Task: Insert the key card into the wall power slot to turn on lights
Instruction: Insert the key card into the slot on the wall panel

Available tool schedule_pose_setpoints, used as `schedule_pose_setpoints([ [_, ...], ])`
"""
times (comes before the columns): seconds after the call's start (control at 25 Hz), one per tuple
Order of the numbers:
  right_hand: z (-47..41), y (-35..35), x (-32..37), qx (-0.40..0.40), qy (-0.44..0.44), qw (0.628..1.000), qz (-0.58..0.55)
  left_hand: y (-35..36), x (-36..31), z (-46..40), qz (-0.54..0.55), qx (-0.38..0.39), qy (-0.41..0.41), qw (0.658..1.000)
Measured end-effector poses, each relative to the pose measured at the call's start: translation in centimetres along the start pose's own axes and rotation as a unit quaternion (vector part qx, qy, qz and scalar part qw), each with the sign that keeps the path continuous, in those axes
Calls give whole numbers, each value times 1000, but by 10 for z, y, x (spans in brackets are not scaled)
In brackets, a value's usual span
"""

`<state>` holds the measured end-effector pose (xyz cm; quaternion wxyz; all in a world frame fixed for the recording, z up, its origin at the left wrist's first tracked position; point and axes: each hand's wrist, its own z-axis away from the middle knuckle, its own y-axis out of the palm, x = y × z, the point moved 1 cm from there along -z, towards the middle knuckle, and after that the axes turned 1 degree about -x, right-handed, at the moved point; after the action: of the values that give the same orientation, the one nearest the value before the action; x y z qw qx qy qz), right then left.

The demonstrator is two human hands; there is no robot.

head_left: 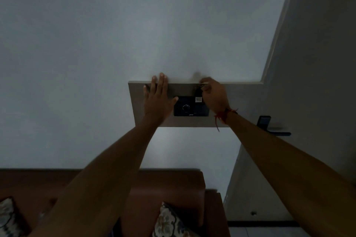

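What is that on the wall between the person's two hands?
In the head view, a dark switch panel with a round dial sits between the left hand and the right hand, mounted on a pale wall board.

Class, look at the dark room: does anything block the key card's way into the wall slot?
Nothing visible does. The right hand holds the key card at the black wall unit; the left hand lies flat beside it.

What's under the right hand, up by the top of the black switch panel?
The right hand pinches a dark key card above the black switch panel, with a pale sticker showing below. The slot itself is covered by the fingers, and the dim light hides whether the card is in.
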<state>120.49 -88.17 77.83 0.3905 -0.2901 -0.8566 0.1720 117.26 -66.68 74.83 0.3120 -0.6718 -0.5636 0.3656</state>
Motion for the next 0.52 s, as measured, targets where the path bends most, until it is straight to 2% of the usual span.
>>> schedule_pose_setpoints([
  [0.08, -1, -1, -2, -56, 58, 995, -53, -1, 0, -1, 2, 4, 1, 1000],
  [0.16, -3, 3, 1, -63, 86, 994, -39, -1, -1, -1, 2, 5, -1, 1000],
  [0.36, -2, 16, 4, -27, 17, 987, 158, -2, 0, -1, 0, 11, -3, 1000],
  [0.52, -3, 13, 1, -32, 20, 985, 169, -3, 0, 0, 6, 12, -2, 1000],
])
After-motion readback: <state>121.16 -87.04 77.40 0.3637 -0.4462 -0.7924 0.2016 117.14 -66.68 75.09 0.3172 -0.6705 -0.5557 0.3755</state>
